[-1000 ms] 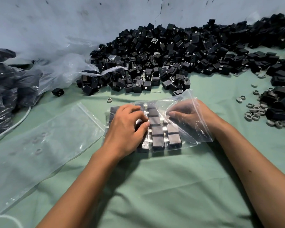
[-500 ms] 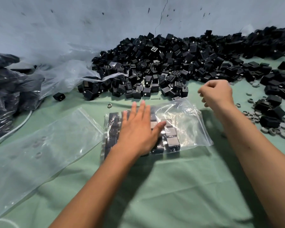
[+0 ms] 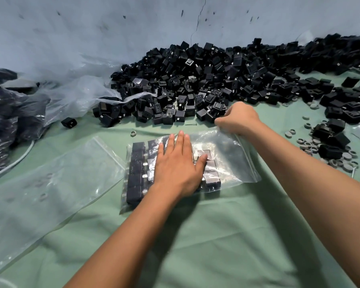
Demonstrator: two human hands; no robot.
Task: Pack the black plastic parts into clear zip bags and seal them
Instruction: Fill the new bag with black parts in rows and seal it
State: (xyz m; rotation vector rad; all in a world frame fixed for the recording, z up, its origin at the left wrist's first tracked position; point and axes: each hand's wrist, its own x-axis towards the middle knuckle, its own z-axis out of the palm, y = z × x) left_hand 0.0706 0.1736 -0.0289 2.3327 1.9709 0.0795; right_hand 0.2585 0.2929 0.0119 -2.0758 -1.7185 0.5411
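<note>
Right now your left hand [image 3: 178, 166] lies flat, fingers straight, pressing the bag [image 3: 227, 161] w/ black parts [image 3: 136, 179] inside, mid green surface [image 3: 216, 235]. Your right hand [image 3: 238, 119] pinches the bag's far corner, beside the parts pile [image 3: 206, 80].

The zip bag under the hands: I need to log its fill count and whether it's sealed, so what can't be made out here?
Head view only:
- Part count in the zip bag: the left hand, flat on it, covers several black parts.
- Zip strip's state: the right hand hides the corner it grips; film glare blurs the rest.
- Dark bags at left: cut off by the frame edge.
</note>
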